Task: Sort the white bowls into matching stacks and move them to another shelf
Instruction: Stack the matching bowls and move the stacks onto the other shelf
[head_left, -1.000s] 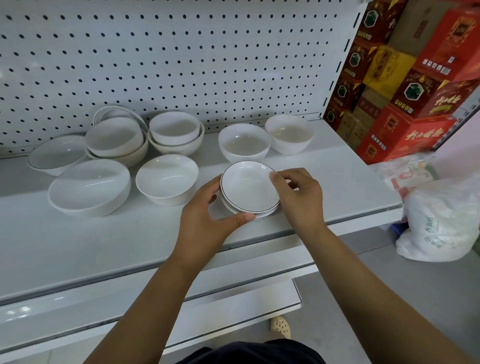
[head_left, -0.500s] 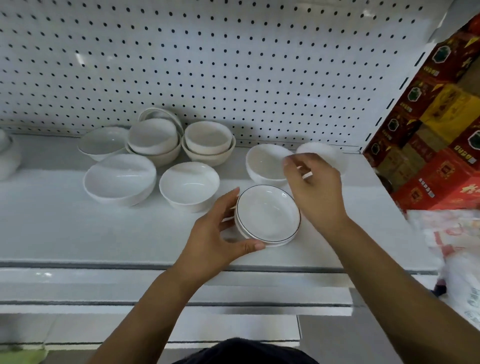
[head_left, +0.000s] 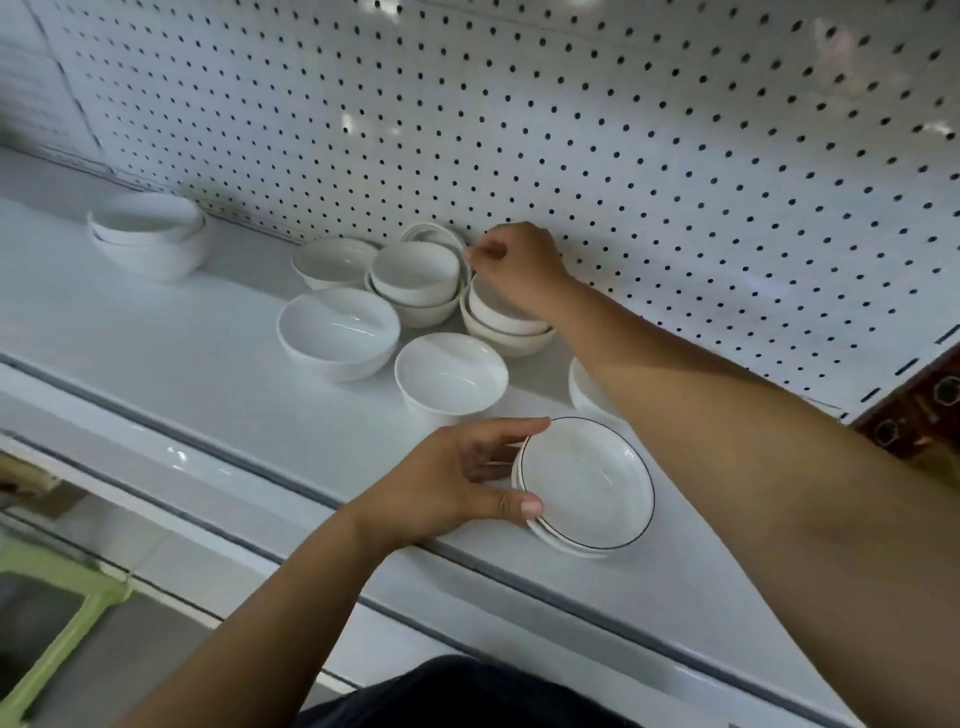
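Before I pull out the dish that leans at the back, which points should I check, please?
1. Grip of right hand on leaning dish: cannot tell; fingertips are at its rim.
2. Way out free: not ok; nested bowls stand in front of it.
3. Hold of left hand on rimmed stack: ok.
4. Stack away from shelf edge: not ok; it sits close to it.
5. Dish matches stack: cannot tell; its rim is blurred.
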